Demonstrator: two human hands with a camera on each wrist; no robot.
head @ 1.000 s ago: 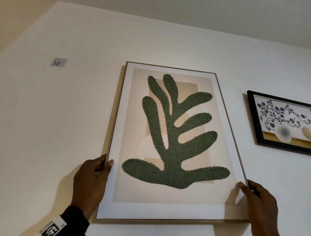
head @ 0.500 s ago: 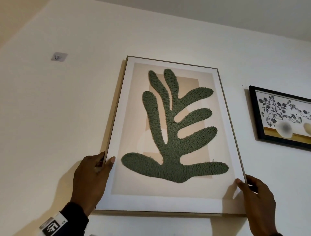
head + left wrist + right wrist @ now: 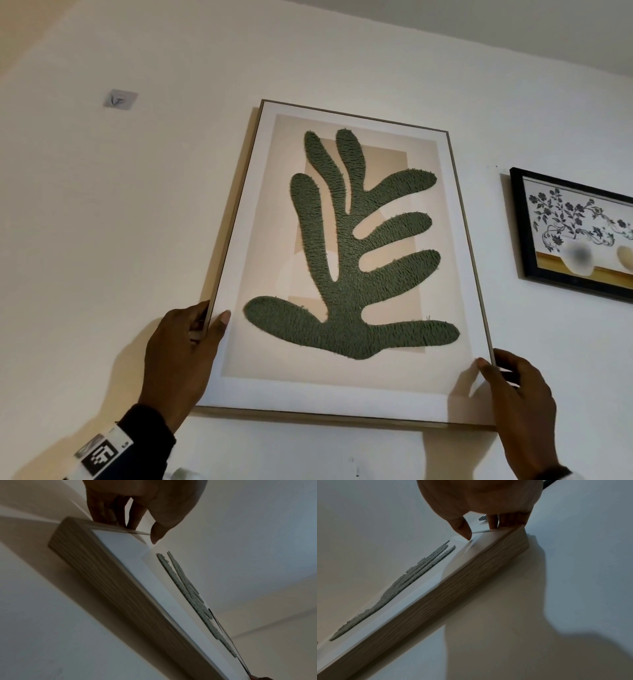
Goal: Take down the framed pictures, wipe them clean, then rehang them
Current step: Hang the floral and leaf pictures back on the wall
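Note:
A tall wood-framed picture [image 3: 346, 260] with a green tufted leaf shape is held against the white wall, tilted a little to the right. My left hand [image 3: 191, 342] grips its lower left edge, thumb on the front and fingers behind the frame [image 3: 89, 563]. My right hand [image 3: 507, 387] grips the lower right edge the same way, thumb on the glass and fingers behind the frame [image 3: 471, 577]. Whatever bears the picture on the wall is hidden behind it.
A small adhesive hook [image 3: 120, 99] sits bare on the wall at the upper left. A black-framed floral picture [image 3: 575, 236] hangs to the right, close to the big frame's right side. The ceiling runs along the top right.
Both hands have carried the framed picture slightly upward along the wall, keeping the same grips on its lower side edges.

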